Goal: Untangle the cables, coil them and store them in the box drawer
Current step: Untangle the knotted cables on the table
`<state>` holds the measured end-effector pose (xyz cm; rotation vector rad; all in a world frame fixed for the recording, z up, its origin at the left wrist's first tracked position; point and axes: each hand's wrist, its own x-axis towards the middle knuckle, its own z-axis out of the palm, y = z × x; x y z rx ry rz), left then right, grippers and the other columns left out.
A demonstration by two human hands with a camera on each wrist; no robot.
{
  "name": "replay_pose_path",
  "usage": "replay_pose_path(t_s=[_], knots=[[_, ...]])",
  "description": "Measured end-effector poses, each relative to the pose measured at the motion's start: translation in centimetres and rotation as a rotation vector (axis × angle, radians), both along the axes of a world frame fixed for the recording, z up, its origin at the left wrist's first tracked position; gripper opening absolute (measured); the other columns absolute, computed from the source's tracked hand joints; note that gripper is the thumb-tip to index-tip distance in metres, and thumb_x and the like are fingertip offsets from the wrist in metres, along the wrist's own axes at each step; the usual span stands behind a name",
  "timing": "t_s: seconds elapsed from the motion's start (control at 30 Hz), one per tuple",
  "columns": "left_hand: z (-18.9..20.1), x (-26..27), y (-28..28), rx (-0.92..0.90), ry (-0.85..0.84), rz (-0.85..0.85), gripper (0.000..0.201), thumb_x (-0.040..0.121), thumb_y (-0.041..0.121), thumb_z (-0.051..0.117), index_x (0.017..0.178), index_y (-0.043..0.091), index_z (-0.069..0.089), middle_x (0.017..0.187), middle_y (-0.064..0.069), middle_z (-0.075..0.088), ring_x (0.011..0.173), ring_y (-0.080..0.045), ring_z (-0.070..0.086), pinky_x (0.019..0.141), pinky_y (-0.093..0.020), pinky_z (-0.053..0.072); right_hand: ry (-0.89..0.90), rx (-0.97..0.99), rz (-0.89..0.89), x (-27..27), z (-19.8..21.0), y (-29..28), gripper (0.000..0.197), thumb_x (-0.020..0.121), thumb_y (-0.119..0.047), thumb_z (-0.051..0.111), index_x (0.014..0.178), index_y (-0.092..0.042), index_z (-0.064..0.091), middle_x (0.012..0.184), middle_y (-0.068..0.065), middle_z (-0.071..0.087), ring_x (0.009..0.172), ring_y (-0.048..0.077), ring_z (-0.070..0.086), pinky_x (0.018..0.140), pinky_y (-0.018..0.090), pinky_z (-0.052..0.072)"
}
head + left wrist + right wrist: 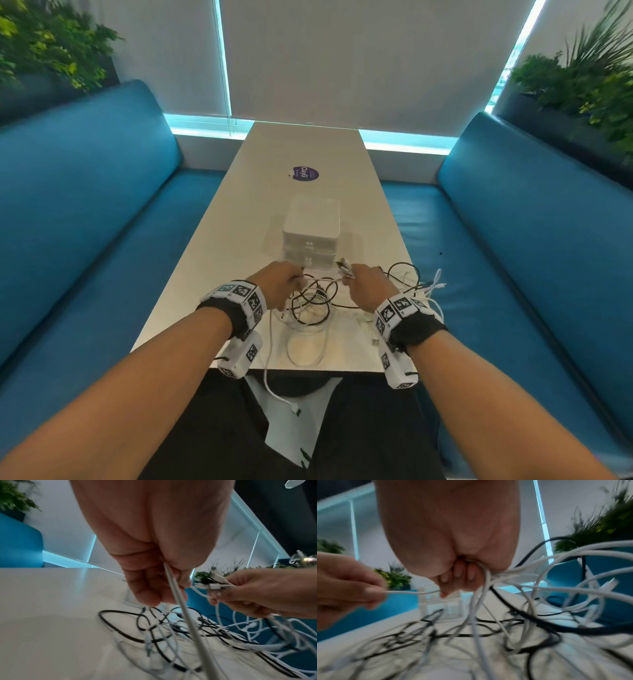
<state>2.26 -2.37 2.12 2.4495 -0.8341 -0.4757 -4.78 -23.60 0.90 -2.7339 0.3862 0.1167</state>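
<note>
Here, low in the centre of the head view, the left hand (279, 282) had its fingers curled around one white cable (181, 609), which ran taut from the fist down toward the bottom of the left wrist frame. To its right, the right hand (368, 286) gripped a bundle of white cables (481, 588) in a closed fist, with several plug ends (215, 580) sticking out past the fingertips (214, 599). A short white strand (409, 592) stretched between the two hands. Below and between them a tangle of black and white cables (313, 305) lay on the white table (239, 212), one white end hanging over the near edge. Just above the hands in the head view stood the white box drawer (311, 233), with both its drawers closed
</note>
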Motion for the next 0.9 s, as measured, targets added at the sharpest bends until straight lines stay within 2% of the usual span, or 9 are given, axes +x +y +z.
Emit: replay_pose_path(t_s=[0.13, 0.23, 0.3, 0.37, 0.43, 0.53, 0.6, 0.73, 0.9], knots=[[0.1, 1.1, 2.2, 0.052, -0.068, 0.057, 0.028, 0.103, 0.027, 0.048, 0.094, 0.011, 0.068, 0.083, -0.002, 0.064, 0.07, -0.018, 0.057, 0.062, -0.024, 0.041, -0.017, -0.032, -0.152, -1.1, -0.4, -2.5, 0.028, 0.099, -0.032, 0.045, 0.114, -0.013, 0.059, 0.112, 0.015, 0.065, 0.103, 0.035, 0.062, 0.083, 0.039, 0.049], [-0.3, 0.9, 1.4, 0.111, -0.087, 0.029, 0.029, 0.103, 0.035, 0.047, 0.088, 0.019, 0.066, 0.088, -0.004, 0.067, 0.083, -0.023, 0.062, 0.075, -0.032, 0.047, -0.141, -0.012, -0.082, -1.2, -0.2, -0.7, 0.03, 0.101, -0.039, 0.037, 0.108, -0.018, 0.057, 0.101, 0.015, 0.067, 0.094, 0.037, 0.063, 0.078, 0.041, 0.052], [-0.3, 0.0, -0.3, 0.144, -0.13, -0.025, 0.028, 0.104, 0.033, 0.045, 0.091, 0.017, 0.065, 0.087, -0.002, 0.064, 0.082, -0.022, 0.059, 0.072, -0.032, 0.043, -0.21, 0.036, -0.023, -1.1, 0.1, 1.3, 0.031, 0.101, -0.041, 0.036, 0.105, -0.018, 0.057, 0.094, 0.012, 0.068, 0.085, 0.035, 0.064, 0.073, 0.041, 0.053], [-0.1, -0.8, -1.9, 0.125, -0.17, -0.069, 0.027, 0.104, 0.025, 0.043, 0.1, 0.012, 0.066, 0.094, -0.007, 0.065, 0.085, -0.024, 0.059, 0.072, -0.03, 0.038, -0.21, 0.113, 0.063, -1.0, 0.6, 3.3, 0.028, 0.1, -0.033, 0.041, 0.097, -0.014, 0.062, 0.086, 0.01, 0.07, 0.079, 0.031, 0.064, 0.068, 0.038, 0.051], [-0.1, -1.0, -2.8, 0.097, -0.181, -0.088, 0.024, 0.102, 0.019, 0.043, 0.103, 0.011, 0.066, 0.101, -0.011, 0.068, 0.088, -0.027, 0.062, 0.072, -0.03, 0.039, -0.139, 0.214, 0.121, -0.9, 1.0, 4.5, 0.029, 0.096, -0.021, 0.044, 0.084, -0.011, 0.068, 0.076, 0.004, 0.072, 0.075, 0.022, 0.066, 0.073, 0.035, 0.051], [-0.5, -0.6, -2.4, 0.066, -0.148, -0.074, 0.023, 0.102, 0.022, 0.044, 0.103, 0.011, 0.064, 0.1, -0.011, 0.069, 0.085, -0.027, 0.061, 0.074, -0.034, 0.045, -0.028, 0.305, 0.099, -0.7, 1.0, 4.1, 0.032, 0.093, -0.018, 0.047, 0.076, -0.013, 0.074, 0.068, -0.003, 0.072, 0.071, 0.008, 0.065, 0.072, 0.03, 0.047], [-0.7, -0.3, -1.7, 0.068, -0.14, -0.04, 0.023, 0.103, 0.028, 0.047, 0.096, 0.012, 0.062, 0.094, -0.01, 0.067, 0.082, -0.027, 0.06, 0.072, -0.035, 0.044, -0.003, 0.266, 0.084, -1.0, 0.6, 3.2, 0.027, 0.092, -0.021, 0.05, 0.081, -0.013, 0.073, 0.072, -0.002, 0.072, 0.071, 0.01, 0.065, 0.069, 0.029, 0.048], [-1.1, 0.4, -0.4, 0.107, -0.086, -0.023, 0.026, 0.103, 0.034, 0.049, 0.087, 0.016, 0.059, 0.087, -0.005, 0.063, 0.08, -0.022, 0.058, 0.07, -0.032, 0.041, -0.015, 0.018, 0.021, -1.4, -0.6, 1.1, 0.025, 0.096, -0.029, 0.047, 0.1, -0.015, 0.068, 0.095, 0.01, 0.069, 0.086, 0.028, 0.065, 0.077, 0.036, 0.053], [-1.4, 1.3, 1.3, 0.087, -0.068, 0.01, 0.031, 0.104, 0.034, 0.046, 0.085, 0.018, 0.064, 0.073, 0.006, 0.056, 0.066, -0.012, 0.052, 0.063, -0.028, 0.036, 0.004, -0.094, -0.12, -1.4, -1.9, -1.3, 0.028, 0.097, -0.025, 0.044, 0.106, -0.011, 0.066, 0.103, 0.013, 0.069, 0.093, 0.031, 0.065, 0.076, 0.035, 0.051]])
